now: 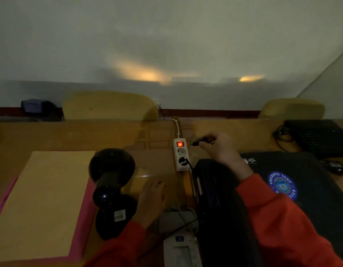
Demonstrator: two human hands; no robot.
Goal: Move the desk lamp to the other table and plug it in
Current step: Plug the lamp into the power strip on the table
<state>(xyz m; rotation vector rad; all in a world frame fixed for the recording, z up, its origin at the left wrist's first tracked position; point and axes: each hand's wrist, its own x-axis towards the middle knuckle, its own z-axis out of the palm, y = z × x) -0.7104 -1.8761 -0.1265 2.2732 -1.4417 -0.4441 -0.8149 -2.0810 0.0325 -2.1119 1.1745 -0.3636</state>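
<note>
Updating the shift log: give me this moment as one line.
black desk lamp: standing, unlit | left hand: open on table beside lamp | right hand: holds dark plug near white power strip | upper socket free

Dim room. Tan envelope point(39, 205) lying on pink folder point(84, 218), left tabletop point(51, 135). Two yellowish chair backs point(109, 105) beyond far edge. Dark laptop point(319, 137) far right. Black bag with round blue emblem point(283, 185) near right. Dark bundle point(39, 108) against wall, far left.

Wood table point(51, 135) w/ lamp point(110, 189), power strip point(181, 154), envelope point(41, 199), laptop point(319, 137).
</note>
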